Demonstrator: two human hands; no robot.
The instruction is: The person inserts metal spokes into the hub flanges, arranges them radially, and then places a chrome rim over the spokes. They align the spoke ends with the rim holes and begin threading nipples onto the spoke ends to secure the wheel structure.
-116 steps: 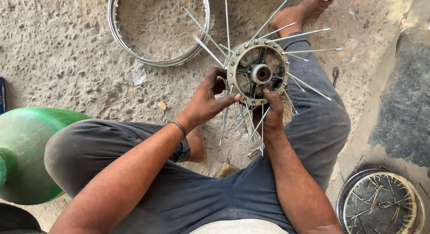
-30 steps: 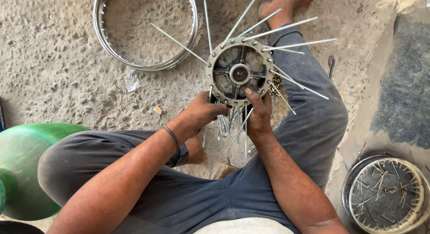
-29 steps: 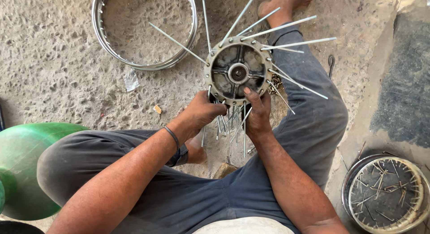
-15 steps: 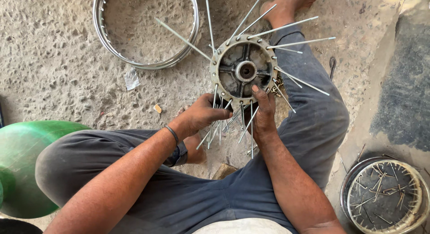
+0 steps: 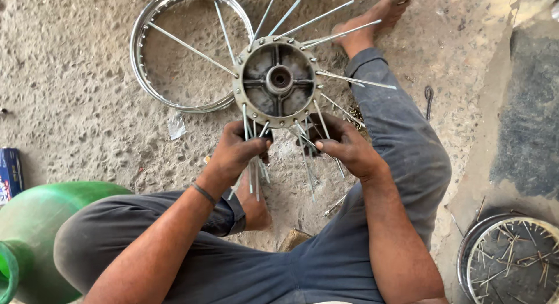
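The person sits on the ground and holds a round metal wheel hub [image 5: 278, 81] up in front of them. The hub sits at about twelve o'clock from both hands, just above them. Thin silver spokes [image 5: 343, 79] stick out of it all around — too many and too crossed to count for sure.

The left hand [image 5: 236, 151] has its grip curled around a few spokes that hang down from the hub's lower edge. The right hand [image 5: 343, 147] has its grip pinched on spokes at the hub's lower right, at about five o'clock.

There is one hub. One bare shiny rim [image 5: 152, 77] lies flat on the ground at about ten o'clock from the hub. One more wheel [image 5: 512, 260], full of loose spokes, lies far off at four o'clock. One big green container [image 5: 41, 222] stands at eight o'clock.

The ground [image 5: 75, 106] is rough, sandy concrete — gritty and grey.
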